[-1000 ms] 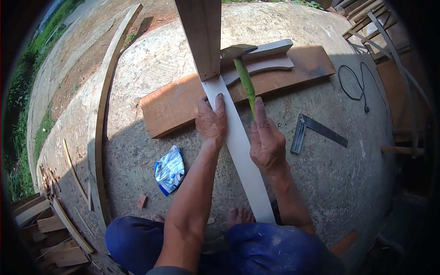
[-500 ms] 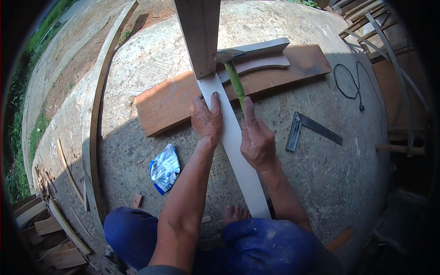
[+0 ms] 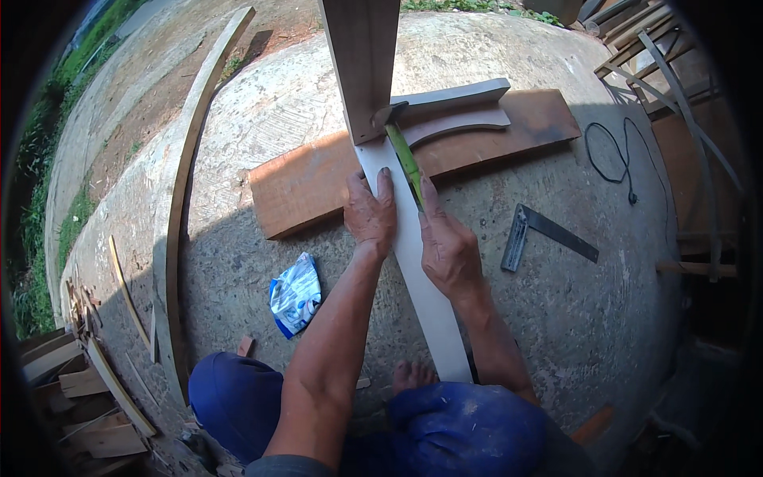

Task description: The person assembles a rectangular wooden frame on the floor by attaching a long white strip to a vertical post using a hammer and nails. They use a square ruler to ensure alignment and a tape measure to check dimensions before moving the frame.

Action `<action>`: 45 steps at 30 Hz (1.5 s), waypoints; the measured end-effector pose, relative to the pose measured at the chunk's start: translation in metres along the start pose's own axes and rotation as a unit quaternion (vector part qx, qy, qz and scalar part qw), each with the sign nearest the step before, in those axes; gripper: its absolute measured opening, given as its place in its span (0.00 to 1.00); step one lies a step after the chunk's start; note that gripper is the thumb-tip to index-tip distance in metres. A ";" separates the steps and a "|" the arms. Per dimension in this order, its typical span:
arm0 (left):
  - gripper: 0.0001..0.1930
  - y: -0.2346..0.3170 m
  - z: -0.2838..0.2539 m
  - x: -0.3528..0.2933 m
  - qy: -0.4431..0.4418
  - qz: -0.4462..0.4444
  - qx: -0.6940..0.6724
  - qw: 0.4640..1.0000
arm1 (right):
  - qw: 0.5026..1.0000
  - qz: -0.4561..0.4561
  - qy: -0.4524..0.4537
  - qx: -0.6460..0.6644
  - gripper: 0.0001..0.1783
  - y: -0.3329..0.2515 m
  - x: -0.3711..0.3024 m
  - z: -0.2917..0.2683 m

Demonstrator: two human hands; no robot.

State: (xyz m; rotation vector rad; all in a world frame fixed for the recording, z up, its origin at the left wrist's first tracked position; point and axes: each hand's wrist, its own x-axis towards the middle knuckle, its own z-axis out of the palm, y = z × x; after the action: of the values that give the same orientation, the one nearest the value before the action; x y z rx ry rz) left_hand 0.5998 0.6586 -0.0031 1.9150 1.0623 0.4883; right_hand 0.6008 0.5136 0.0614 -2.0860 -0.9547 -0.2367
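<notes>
My left hand (image 3: 372, 213) presses down on a long pale wooden strip (image 3: 423, 296) that runs from between my knees up to a dark upright board (image 3: 362, 56). Just to its right, my right hand (image 3: 447, 246) grips the green handle of a hammer (image 3: 405, 155). The hammer's metal head rests against the lower end of the dark board, where that board meets the pale strip. Under both lies a wide brown plank (image 3: 306, 187) on the concrete.
Two grey curved wood pieces (image 3: 465, 107) lie on the brown plank. A metal try square (image 3: 547, 234) and a black cable (image 3: 608, 151) lie to the right. On the left are a blue-white plastic bag (image 3: 296, 292), a long curved board (image 3: 179, 199) and wood offcuts (image 3: 79, 381).
The hammer head has shifted left, up against the dark board. Both hands have stayed on the pale strip and the hammer handle.
</notes>
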 end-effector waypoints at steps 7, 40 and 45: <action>0.26 0.010 0.001 -0.002 -0.043 -0.033 -0.039 0.998 | 0.997 0.033 -0.057 -0.048 0.36 0.021 0.000 0.004; 0.28 0.000 -0.008 -0.006 -0.009 -0.084 -0.102 0.991 | 0.978 0.177 -0.021 0.107 0.24 -0.008 -0.019 0.021; 0.21 -0.038 -0.034 -0.044 -0.067 -0.159 -0.561 0.809 | 0.974 0.183 0.015 0.134 0.15 -0.017 -0.030 0.032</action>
State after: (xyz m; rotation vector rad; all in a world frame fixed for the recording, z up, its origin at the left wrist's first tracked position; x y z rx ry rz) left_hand 0.5339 0.6496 -0.0130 0.6843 0.6929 0.5855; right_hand 0.5627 0.5272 0.0371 -1.9545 -0.5348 0.0512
